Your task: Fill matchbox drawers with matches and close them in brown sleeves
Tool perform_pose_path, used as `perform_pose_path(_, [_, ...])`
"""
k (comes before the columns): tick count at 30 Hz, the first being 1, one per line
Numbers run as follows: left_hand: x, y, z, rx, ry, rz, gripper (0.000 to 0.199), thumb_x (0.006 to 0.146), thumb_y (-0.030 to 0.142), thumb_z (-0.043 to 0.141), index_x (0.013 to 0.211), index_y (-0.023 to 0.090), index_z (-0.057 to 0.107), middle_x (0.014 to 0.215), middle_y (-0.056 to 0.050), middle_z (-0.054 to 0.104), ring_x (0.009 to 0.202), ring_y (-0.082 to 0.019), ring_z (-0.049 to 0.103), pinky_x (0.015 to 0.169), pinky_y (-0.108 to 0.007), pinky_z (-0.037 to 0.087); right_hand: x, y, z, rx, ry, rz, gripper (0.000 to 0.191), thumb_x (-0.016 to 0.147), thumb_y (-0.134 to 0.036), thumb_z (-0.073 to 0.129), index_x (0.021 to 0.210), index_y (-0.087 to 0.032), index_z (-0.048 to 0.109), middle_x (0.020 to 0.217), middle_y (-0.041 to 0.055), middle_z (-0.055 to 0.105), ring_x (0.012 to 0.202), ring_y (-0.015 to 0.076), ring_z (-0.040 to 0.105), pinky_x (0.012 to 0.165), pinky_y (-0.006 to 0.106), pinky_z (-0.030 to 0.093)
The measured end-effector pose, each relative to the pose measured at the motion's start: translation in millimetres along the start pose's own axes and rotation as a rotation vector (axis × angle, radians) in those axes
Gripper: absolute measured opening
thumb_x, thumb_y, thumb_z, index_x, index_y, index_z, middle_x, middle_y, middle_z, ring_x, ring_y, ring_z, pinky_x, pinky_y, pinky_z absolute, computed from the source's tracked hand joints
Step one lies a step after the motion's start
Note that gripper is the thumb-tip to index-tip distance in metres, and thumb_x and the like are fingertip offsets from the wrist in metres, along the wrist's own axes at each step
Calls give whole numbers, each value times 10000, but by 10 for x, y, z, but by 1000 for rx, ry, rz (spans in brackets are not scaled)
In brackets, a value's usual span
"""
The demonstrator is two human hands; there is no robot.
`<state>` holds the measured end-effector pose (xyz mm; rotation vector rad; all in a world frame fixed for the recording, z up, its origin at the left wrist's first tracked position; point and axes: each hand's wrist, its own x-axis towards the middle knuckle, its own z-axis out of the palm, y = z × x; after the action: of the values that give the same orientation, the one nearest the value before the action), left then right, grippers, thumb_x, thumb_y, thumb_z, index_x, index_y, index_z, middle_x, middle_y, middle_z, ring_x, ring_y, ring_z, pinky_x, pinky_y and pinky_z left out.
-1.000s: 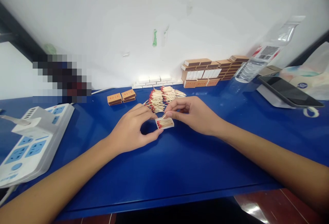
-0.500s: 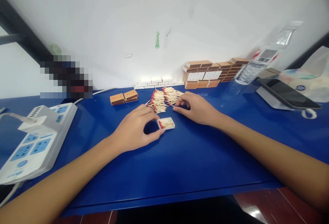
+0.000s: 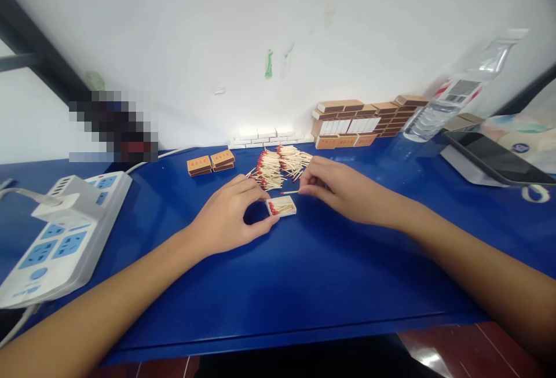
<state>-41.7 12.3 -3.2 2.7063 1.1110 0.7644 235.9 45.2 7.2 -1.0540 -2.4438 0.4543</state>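
My left hand [image 3: 232,216] grips the left end of a small white matchbox tray [image 3: 292,212] between thumb and fingers. Several red-tipped matches [image 3: 282,208] lie in the tray, heads to the left. My right hand [image 3: 336,187] pinches a single match [image 3: 289,193] by its plain end, its red head pointing left, just above the tray's far edge. Behind the tray, a loose pile of matches [image 3: 270,168] rests on the blue table [image 3: 269,291], close to my right fingers.
Orange matchboxes [image 3: 199,165] sit at the left. White trays [image 3: 260,138] and stacked matchboxes [image 3: 345,141] line the wall. Right are a bottle [image 3: 452,100], a phone [image 3: 490,155] and a plastic-wrapped pack [image 3: 521,142]; left is a power strip [image 3: 82,262].
My right hand has moved slightly back from the pile toward me and now holds one match out near the tray. My left hand has kept its grip on the tray.
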Motion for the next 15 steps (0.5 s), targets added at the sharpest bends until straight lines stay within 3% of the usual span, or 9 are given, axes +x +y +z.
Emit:
perform_pose_path(6, [7, 9, 10, -31, 15, 25, 214, 940, 388, 729, 1032, 197, 702, 1013, -75, 739, 973, -256, 659, 868, -425, 562, 14, -111, 151, 73, -91, -46, 187, 1054, -336, 550, 935, -219, 636, 1005, 75, 655, 848, 204, 597, 756, 341, 465])
perform_pose_path(11, [6, 26, 13, -47, 17, 32, 210, 946, 396, 727, 1027, 203, 711, 1005, -77, 743, 976, -258, 666, 874, -432, 567, 72, 178, 102, -37, 97, -60, 161, 1042, -302, 537, 1053, -226, 678, 1046, 104, 637, 966, 255, 607, 876, 396, 485])
perform_pose_path(15, [5, 35, 7, -56, 12, 47, 197, 952, 392, 725, 1011, 205, 713, 1009, -71, 740, 978, -248, 664, 889, -421, 564, 143, 442, 63, -110, 59, -74, 216, 1023, -294, 547, 1150, -230, 710, 1106, 132, 634, 1111, 307, 560, 999, 464, 449])
